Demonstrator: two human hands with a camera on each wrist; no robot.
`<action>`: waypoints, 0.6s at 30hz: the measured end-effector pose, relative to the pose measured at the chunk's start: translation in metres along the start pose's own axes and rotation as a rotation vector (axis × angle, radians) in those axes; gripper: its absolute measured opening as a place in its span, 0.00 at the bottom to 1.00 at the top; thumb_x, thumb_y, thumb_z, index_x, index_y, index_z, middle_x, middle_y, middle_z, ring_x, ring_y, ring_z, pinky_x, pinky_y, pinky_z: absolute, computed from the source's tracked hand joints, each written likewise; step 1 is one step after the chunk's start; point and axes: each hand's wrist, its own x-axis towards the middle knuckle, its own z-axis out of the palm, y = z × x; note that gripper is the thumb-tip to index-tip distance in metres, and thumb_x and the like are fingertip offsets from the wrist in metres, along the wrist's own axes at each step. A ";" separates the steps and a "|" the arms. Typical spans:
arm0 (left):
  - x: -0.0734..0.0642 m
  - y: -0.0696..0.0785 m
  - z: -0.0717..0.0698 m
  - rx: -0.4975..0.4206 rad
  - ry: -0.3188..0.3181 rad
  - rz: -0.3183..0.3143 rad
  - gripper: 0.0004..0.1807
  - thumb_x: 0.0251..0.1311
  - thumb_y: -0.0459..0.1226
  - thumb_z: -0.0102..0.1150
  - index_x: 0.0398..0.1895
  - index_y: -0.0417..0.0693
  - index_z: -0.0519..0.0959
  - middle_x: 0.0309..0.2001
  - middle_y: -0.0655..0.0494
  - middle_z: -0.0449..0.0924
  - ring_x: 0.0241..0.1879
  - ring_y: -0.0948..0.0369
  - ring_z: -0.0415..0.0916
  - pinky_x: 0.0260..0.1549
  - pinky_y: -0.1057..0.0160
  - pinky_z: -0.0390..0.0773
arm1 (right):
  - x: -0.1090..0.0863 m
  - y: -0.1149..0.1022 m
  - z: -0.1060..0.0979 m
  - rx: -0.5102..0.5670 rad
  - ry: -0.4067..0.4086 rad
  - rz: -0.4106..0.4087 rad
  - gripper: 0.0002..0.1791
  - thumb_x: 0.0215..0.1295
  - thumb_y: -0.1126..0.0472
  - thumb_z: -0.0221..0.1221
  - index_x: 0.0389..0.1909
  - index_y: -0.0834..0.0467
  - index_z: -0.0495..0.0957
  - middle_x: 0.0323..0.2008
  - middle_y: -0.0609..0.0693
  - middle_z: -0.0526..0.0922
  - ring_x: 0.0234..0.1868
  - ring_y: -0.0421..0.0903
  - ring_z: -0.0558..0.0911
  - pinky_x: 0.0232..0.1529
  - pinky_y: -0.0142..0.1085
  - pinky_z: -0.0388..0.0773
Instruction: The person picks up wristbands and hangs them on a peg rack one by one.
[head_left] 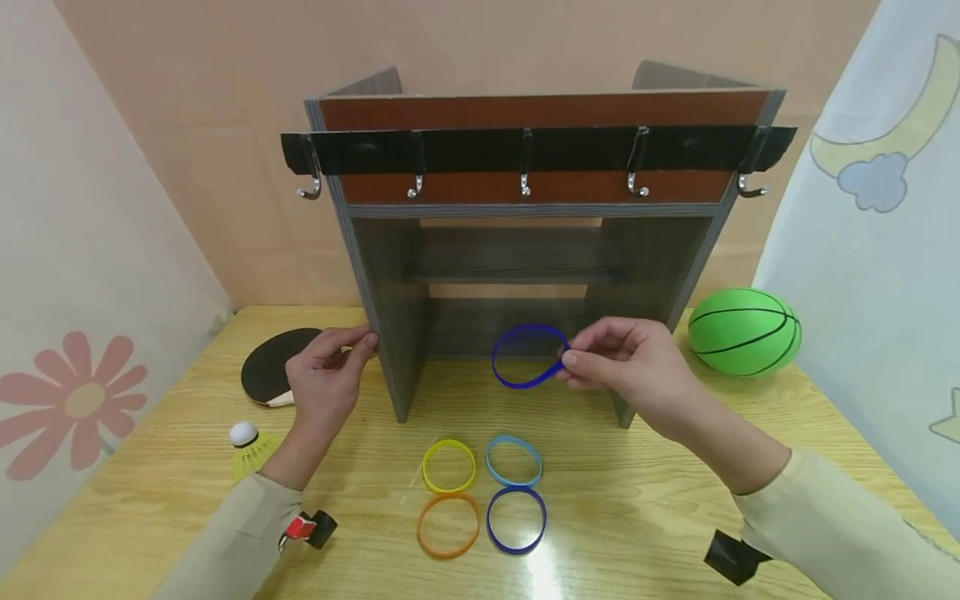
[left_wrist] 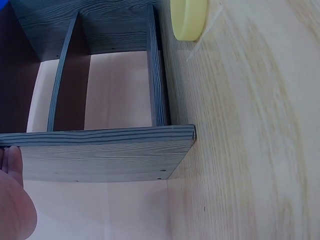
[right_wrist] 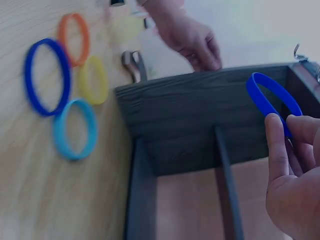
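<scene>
Right hand [head_left: 637, 362] pinches a blue band [head_left: 543, 377] between thumb and fingers in front of the rack [head_left: 392, 308], lower than the hooks [head_left: 526, 191], left hand [head_left: 327, 375] rests loosely bent fingertips on the rack's outer left side, four other bands [head_left: 450, 490] lying grouped on the table [head_left: 637, 517]

Room to pass between left side panel [head_left: 397, 292] and right side panel [head_left: 652, 258], below the shelf [head_left: 517, 258]; right hand [head_left: 633, 362] and held blue band [head_left: 545, 377] sit in front. Hooks [head_left: 526, 185] jut out above, free gaps between. Left hand [head_left: 327, 371] blocks left side panel's front edge; green ball [head_left: 745, 332] stands outside right side panel.
</scene>
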 end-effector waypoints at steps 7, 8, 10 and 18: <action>-0.003 -0.019 -0.006 0.010 -0.002 0.028 0.05 0.48 0.14 0.60 0.30 0.18 0.79 0.27 0.35 0.79 0.28 0.63 0.81 0.30 0.71 0.81 | 0.023 -0.021 0.028 0.078 -0.005 -0.058 0.05 0.56 0.77 0.62 0.31 0.67 0.78 0.30 0.60 0.83 0.33 0.53 0.85 0.37 0.45 0.82; -0.003 -0.021 -0.007 0.010 -0.003 0.028 0.05 0.48 0.14 0.60 0.31 0.19 0.79 0.27 0.35 0.79 0.28 0.63 0.81 0.30 0.70 0.81 | 0.025 -0.024 0.032 0.086 -0.007 -0.064 0.05 0.56 0.77 0.62 0.31 0.66 0.79 0.30 0.60 0.83 0.33 0.53 0.85 0.38 0.45 0.82; -0.004 -0.024 -0.008 0.007 -0.003 0.028 0.05 0.49 0.15 0.61 0.31 0.19 0.79 0.28 0.35 0.79 0.28 0.62 0.81 0.31 0.70 0.81 | 0.031 -0.028 0.039 0.108 -0.011 -0.073 0.07 0.57 0.78 0.61 0.31 0.64 0.79 0.31 0.60 0.83 0.34 0.53 0.85 0.38 0.45 0.82; -0.002 -0.011 -0.003 -0.003 -0.003 0.029 0.05 0.50 0.17 0.62 0.30 0.17 0.78 0.27 0.35 0.78 0.27 0.62 0.80 0.31 0.71 0.81 | 0.053 -0.045 0.066 0.206 -0.059 -0.114 0.07 0.58 0.79 0.59 0.30 0.65 0.78 0.31 0.60 0.83 0.35 0.54 0.84 0.39 0.43 0.82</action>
